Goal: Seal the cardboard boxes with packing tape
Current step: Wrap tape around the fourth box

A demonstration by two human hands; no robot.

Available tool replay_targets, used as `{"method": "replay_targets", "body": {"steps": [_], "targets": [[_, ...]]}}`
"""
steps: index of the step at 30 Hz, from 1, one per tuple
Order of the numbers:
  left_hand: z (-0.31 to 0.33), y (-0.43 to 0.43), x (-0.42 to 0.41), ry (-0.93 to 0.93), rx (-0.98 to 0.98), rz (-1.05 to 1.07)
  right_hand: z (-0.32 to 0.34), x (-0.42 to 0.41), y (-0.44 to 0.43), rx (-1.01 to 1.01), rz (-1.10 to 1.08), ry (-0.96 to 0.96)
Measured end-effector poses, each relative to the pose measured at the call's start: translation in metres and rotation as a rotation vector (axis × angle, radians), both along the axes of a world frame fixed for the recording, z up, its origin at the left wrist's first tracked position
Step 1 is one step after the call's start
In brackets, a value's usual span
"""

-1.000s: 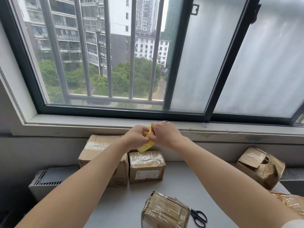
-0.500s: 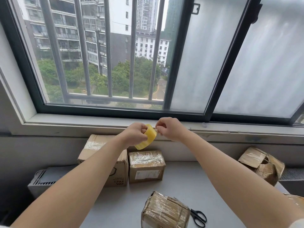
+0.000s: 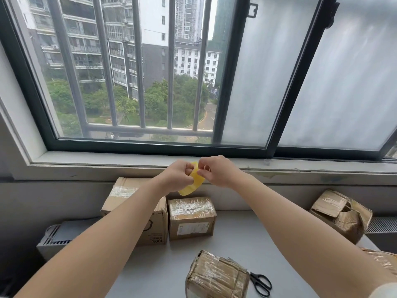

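I hold a yellow roll of packing tape in the air in front of the window sill. My left hand grips the roll with fingers through its core. My right hand pinches at the roll's upper edge. Below on the grey table stand a large cardboard box at the back left and a smaller taped box next to it. A tape-wrapped box lies near the front. A torn, open box sits at the right.
Black scissors lie on the table right of the front box. A grey appliance stands at the table's left end. Another taped parcel shows at the right edge. A barred window and sill rise behind.
My right hand drew slightly away from the roll half a second ago, then came back against its upper edge. The left hand turned the roll a little. The boxes have not moved.
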State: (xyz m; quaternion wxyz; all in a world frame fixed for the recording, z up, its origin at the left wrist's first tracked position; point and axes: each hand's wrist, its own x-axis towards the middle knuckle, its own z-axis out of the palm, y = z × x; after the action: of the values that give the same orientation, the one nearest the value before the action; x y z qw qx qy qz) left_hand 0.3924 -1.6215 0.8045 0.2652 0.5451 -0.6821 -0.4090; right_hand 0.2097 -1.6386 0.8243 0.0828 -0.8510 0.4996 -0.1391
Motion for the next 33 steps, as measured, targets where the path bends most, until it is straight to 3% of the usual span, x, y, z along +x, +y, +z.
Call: {"method": "replay_targets", "body": {"steps": [13,17,25,33], "targets": [[0.004,0.004,-0.001,-0.074,0.032,-0.059,0.013,-0.03,-0.013,-0.01,-0.015,0.135],[0.007,0.006,-0.001,-0.083,0.022,-0.075,0.013,-0.038,-0.016,0.046,-0.02,0.058],[0.01,0.005,0.003,-0.053,0.005,-0.093,0.016,-0.048,-0.014,0.414,-0.027,-0.264],[0.015,0.003,-0.002,0.002,0.03,-0.075,0.014,-0.056,-0.013,0.583,-0.035,-0.445]]}}
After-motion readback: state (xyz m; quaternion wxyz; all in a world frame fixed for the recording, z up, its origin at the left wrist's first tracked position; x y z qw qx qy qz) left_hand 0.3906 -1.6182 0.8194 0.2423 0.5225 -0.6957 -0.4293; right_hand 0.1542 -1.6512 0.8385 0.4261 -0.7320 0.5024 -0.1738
